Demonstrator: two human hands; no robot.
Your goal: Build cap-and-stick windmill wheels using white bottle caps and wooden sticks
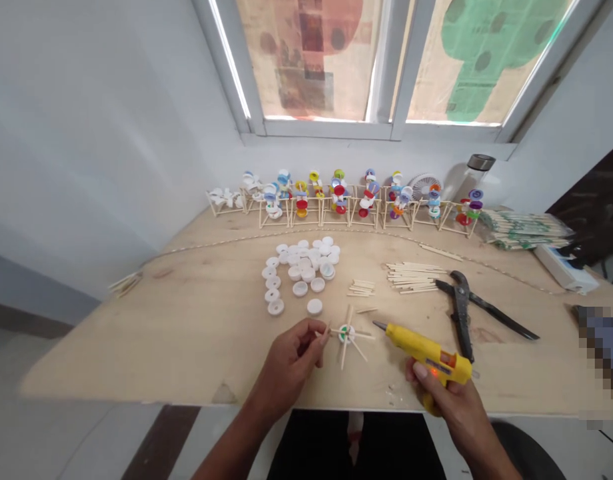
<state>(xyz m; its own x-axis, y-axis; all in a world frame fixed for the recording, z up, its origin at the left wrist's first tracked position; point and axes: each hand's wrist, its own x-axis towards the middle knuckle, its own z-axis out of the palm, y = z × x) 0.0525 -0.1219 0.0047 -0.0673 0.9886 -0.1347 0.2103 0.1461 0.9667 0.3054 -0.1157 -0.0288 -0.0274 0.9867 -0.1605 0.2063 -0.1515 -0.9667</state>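
My right hand (449, 397) is wrapped round the handle of a yellow hot glue gun (421, 348), whose nozzle points left. A small red light glows on its body. With closed fingertips, my left hand (294, 360) pinches a thin wooden stick at the left side of a spoked wheel (347, 334). This wheel is a white and green bottle cap with several wooden sticks radiating from it, lying on the table (186, 333). One short loose stick (367, 310) rests just above the wheel. Beyond my left hand are several white bottle caps (306, 260).
Short sticks (361, 288) and longer sticks (416, 277) lie in piles behind the wheel. Pliers (461, 313) are at the right, near a power strip (566, 267). Colourful cap wheels on stick frames (339, 200) line the wall, beside a small fan (426, 187) and a bottle (476, 175).
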